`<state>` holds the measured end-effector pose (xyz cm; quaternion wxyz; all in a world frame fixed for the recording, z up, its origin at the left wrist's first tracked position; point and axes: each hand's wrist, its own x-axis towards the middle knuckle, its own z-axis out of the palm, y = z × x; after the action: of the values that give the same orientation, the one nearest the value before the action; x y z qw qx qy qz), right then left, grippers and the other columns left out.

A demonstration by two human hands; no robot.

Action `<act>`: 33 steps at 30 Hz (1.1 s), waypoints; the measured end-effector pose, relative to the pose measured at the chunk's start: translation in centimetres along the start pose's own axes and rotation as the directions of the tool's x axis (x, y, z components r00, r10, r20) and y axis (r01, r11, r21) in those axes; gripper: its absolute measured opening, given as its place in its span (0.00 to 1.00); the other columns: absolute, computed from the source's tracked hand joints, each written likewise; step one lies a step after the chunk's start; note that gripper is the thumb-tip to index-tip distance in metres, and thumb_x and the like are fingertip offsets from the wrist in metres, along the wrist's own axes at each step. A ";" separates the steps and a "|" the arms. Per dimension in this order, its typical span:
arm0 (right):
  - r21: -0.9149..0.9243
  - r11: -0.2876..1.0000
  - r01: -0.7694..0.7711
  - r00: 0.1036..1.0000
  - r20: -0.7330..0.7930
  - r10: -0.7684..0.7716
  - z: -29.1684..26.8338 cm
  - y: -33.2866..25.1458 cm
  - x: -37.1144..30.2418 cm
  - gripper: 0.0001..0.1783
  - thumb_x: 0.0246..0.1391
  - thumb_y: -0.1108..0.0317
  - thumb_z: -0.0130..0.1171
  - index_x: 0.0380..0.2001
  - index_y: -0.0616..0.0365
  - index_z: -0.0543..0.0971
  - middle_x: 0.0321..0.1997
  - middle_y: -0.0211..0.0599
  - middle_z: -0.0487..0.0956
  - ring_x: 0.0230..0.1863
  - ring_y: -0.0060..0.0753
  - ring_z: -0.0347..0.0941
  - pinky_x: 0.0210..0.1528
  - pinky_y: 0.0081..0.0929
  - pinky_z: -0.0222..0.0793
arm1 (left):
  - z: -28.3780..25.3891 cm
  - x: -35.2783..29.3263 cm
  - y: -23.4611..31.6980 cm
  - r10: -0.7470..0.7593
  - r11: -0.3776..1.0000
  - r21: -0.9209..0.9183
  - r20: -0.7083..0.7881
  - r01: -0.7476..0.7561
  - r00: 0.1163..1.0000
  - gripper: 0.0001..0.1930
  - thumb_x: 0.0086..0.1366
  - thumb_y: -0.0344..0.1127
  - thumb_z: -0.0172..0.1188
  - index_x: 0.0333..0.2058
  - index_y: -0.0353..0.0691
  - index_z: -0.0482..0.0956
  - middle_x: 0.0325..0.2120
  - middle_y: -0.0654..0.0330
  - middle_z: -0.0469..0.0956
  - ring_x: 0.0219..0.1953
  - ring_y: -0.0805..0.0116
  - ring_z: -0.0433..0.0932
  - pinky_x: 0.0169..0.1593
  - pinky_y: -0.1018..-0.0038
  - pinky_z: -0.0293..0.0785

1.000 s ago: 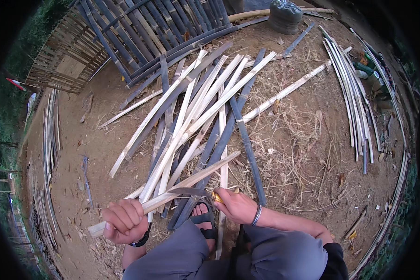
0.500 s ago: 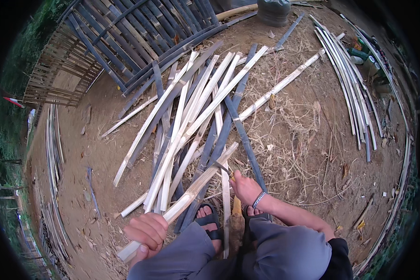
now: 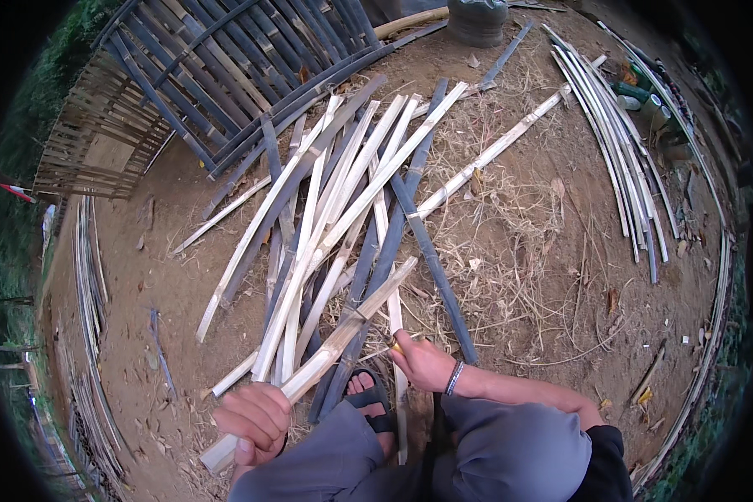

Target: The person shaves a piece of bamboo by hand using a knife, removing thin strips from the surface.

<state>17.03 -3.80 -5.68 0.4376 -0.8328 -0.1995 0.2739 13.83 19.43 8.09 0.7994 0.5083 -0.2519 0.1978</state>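
Left hand (image 3: 253, 422) grasping a bamboo strip (image 3: 343, 336) at lower centre, right hand (image 3: 425, 366) gripping a yellow knife handle (image 3: 397, 346), more strips (image 3: 393, 165) above

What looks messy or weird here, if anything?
The pale, stringy scraps look messy, scattered loosely to the right of the pile of strips. That pile looks askew too: its pieces cross at different angles, while the bundle at far right lies nearly side by side.

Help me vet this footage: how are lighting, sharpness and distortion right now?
Head view: soft, even light over the ground, no hard shadows; head view: pale strips at right bow with the fisheye, and the rim is black; head view: the left hand is clear, but the knife at the right hand is hard to make out.
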 end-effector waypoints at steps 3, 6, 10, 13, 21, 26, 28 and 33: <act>-0.047 0.998 -0.038 0.994 -0.100 0.033 1.1 3.0 2.3 0.16 0.65 0.60 0.43 0.39 0.65 0.60 0.19 0.64 0.74 0.25 0.70 0.73 0.30 0.57 0.70 | -1.1 0.4 1.1 0.008 1.000 0.029 -0.079 -0.006 0.997 0.26 0.63 0.37 0.49 0.05 0.49 0.59 0.01 0.69 0.60 0.03 0.78 0.54 0.16 0.80 0.54; 0.030 0.998 -0.058 0.993 -0.103 0.061 2.1 1.6 1.7 0.16 0.66 0.59 0.43 0.39 0.65 0.61 0.19 0.64 0.74 0.25 0.70 0.73 0.30 0.58 0.70 | -2.3 -0.4 0.7 0.004 1.000 0.031 -0.126 -0.001 0.992 0.25 0.64 0.36 0.46 0.06 0.49 0.58 0.02 0.69 0.59 0.05 0.78 0.53 0.18 0.77 0.53; -0.053 0.998 -0.021 0.999 -0.047 0.019 1.6 0.8 1.6 0.17 0.66 0.57 0.43 0.39 0.64 0.62 0.20 0.64 0.75 0.26 0.71 0.73 0.29 0.59 0.70 | -2.3 -0.6 0.6 -0.009 1.000 0.015 -0.134 0.012 0.991 0.25 0.64 0.36 0.46 0.06 0.49 0.58 0.02 0.69 0.58 0.05 0.78 0.52 0.17 0.77 0.53; -0.014 0.992 -0.129 0.977 -0.175 0.125 1.0 4.2 3.2 0.16 0.65 0.59 0.45 0.38 0.65 0.62 0.20 0.65 0.74 0.27 0.71 0.73 0.28 0.58 0.69 | -2.4 -0.4 0.6 -0.018 0.999 0.033 -0.150 0.023 0.989 0.25 0.64 0.37 0.47 0.06 0.49 0.58 0.02 0.69 0.60 0.05 0.78 0.53 0.17 0.78 0.55; -0.017 0.991 -0.136 0.983 -0.131 0.132 0.0 4.1 3.2 0.17 0.66 0.58 0.43 0.39 0.65 0.62 0.19 0.65 0.75 0.26 0.71 0.73 0.31 0.58 0.71 | -0.2 0.9 1.1 -0.023 0.999 0.032 -0.028 0.024 0.999 0.25 0.61 0.35 0.50 0.04 0.49 0.60 0.01 0.69 0.60 0.03 0.79 0.55 0.17 0.80 0.58; -0.080 0.996 -0.036 0.998 -0.050 0.032 -1.3 -0.4 0.8 0.16 0.65 0.60 0.45 0.38 0.65 0.62 0.20 0.63 0.75 0.26 0.70 0.73 0.30 0.57 0.70 | 0.6 1.0 0.0 0.000 1.000 0.016 0.040 -0.001 0.999 0.23 0.59 0.33 0.51 0.04 0.47 0.62 0.01 0.69 0.61 0.02 0.79 0.55 0.15 0.81 0.55; -0.100 0.994 -0.048 0.994 -0.107 0.037 -0.8 1.6 2.2 0.17 0.66 0.58 0.44 0.39 0.65 0.62 0.19 0.63 0.75 0.26 0.70 0.73 0.29 0.57 0.70 | 0.3 1.0 0.3 -0.004 1.000 0.011 0.027 0.004 1.000 0.23 0.59 0.33 0.51 0.04 0.47 0.62 0.01 0.69 0.61 0.02 0.79 0.55 0.14 0.81 0.54; -0.049 0.995 -0.085 0.996 -0.040 0.083 -0.8 1.6 2.0 0.18 0.65 0.59 0.45 0.39 0.66 0.61 0.20 0.64 0.75 0.27 0.70 0.74 0.31 0.56 0.70 | 0.5 0.7 0.4 -0.009 1.000 0.004 0.016 0.009 1.000 0.24 0.59 0.33 0.52 0.04 0.48 0.61 0.01 0.69 0.60 0.02 0.80 0.55 0.14 0.81 0.54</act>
<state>19.19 -4.00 -7.20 0.4083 -0.8563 -0.1628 0.2711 14.05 19.16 8.91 0.7972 0.5125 -0.2557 0.1907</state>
